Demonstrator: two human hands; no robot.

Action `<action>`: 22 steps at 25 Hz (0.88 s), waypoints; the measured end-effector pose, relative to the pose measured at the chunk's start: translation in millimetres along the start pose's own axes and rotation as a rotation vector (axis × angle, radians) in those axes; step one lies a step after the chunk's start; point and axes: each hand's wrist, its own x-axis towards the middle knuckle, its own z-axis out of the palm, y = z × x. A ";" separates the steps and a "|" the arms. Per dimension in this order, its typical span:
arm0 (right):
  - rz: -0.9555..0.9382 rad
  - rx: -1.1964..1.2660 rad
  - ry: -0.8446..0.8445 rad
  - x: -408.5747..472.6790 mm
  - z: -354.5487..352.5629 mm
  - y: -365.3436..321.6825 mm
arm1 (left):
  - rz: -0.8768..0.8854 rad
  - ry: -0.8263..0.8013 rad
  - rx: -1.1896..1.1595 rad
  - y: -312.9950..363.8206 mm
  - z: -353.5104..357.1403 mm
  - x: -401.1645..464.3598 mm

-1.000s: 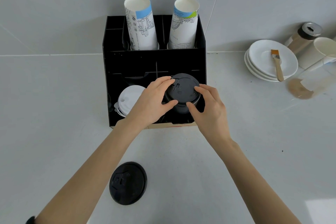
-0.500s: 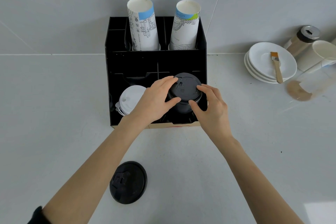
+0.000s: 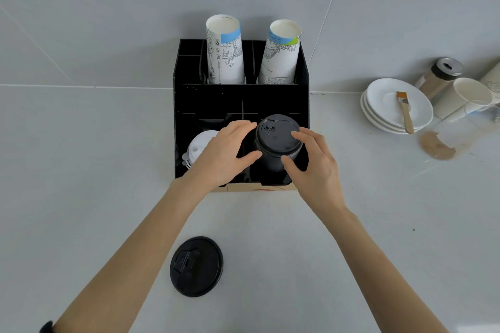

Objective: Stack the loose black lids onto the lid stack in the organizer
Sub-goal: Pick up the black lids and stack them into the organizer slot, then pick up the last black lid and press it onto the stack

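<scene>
A black organizer [image 3: 240, 94] stands against the wall. In its front right compartment sits the stack of black lids [image 3: 276, 140]. My right hand [image 3: 316, 167] grips the stack, with the index finger on the top lid and the thumb on the front side. My left hand [image 3: 224, 154] is just left of the stack with fingers apart; the thumb tip reaches the stack's edge and the fingers stand off it. One loose black lid [image 3: 196, 266] lies flat on the counter in front, between my forearms.
White lids [image 3: 198, 143] fill the front left compartment. Two paper cup stacks [image 3: 224, 54] rise from the back row. To the right are stacked white plates [image 3: 384, 116] with a brush [image 3: 404, 112], a shaker [image 3: 443, 73], a white cup [image 3: 465, 97] and spilled brown powder [image 3: 435, 146].
My left hand has drawn its fingers back off the top lid and spread them. My right hand stays on the stack. The loose lid on the counter has not moved.
</scene>
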 end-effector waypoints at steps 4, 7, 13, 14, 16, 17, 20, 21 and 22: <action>-0.043 0.017 -0.043 -18.1 3.6 -11.8 | -0.060 0.055 -0.043 -3.9 -8.2 -31.4; -0.057 0.033 -0.104 -34.9 12.4 -17.7 | -0.122 0.045 -0.028 -13.1 -14.5 -54.8; -0.095 -0.012 -0.267 -67.8 38.6 -23.2 | -0.152 0.024 0.063 -40.4 -18.5 -106.9; -0.106 -0.026 -0.291 -73.2 43.2 -23.1 | -0.171 0.006 0.078 -45.4 -17.2 -116.8; -0.123 -0.060 -0.339 -83.6 51.3 -21.5 | -0.225 -0.019 0.093 -53.7 -13.2 -136.4; -0.127 -0.076 -0.365 -88.5 55.1 -20.3 | -0.248 -0.027 0.093 -57.4 -10.5 -145.7; -0.135 -0.121 -0.448 -102.8 64.5 -15.9 | -0.285 -0.055 0.093 -65.8 -1.4 -170.6; -0.142 -0.132 -0.475 -107.4 66.9 -14.8 | -0.298 -0.061 0.087 -68.1 1.7 -177.7; -0.151 -0.142 -0.501 -111.6 69.1 -13.8 | -0.311 -0.065 0.079 -70.0 4.4 -183.6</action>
